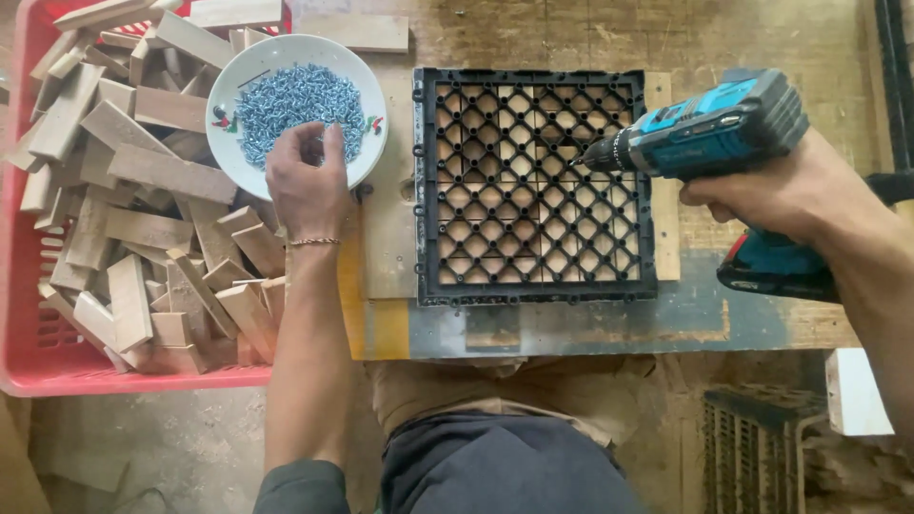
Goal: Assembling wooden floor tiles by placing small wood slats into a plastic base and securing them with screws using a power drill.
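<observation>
Black plastic grid tile [536,186] lies flat on your bench [609,324], its open lattice showing pale wood slats beneath; take it as the landmark. Left of the tile, just beside its top-left corner, sits the white bowl [295,105] heaped with small silvery screws [300,109]. Your left hand [307,186] is over the bowl's near rim, fingertips pinched down into the screws. To the tile's right, your right hand [762,190] is wrapped tight around the grip of the blue drill [709,133]. The drill's long axis runs right to left, and its bit reaches over the tile's upper right part. Farther left of the tile, the red crate [38,366] holds loose wood offcuts [143,228].
</observation>
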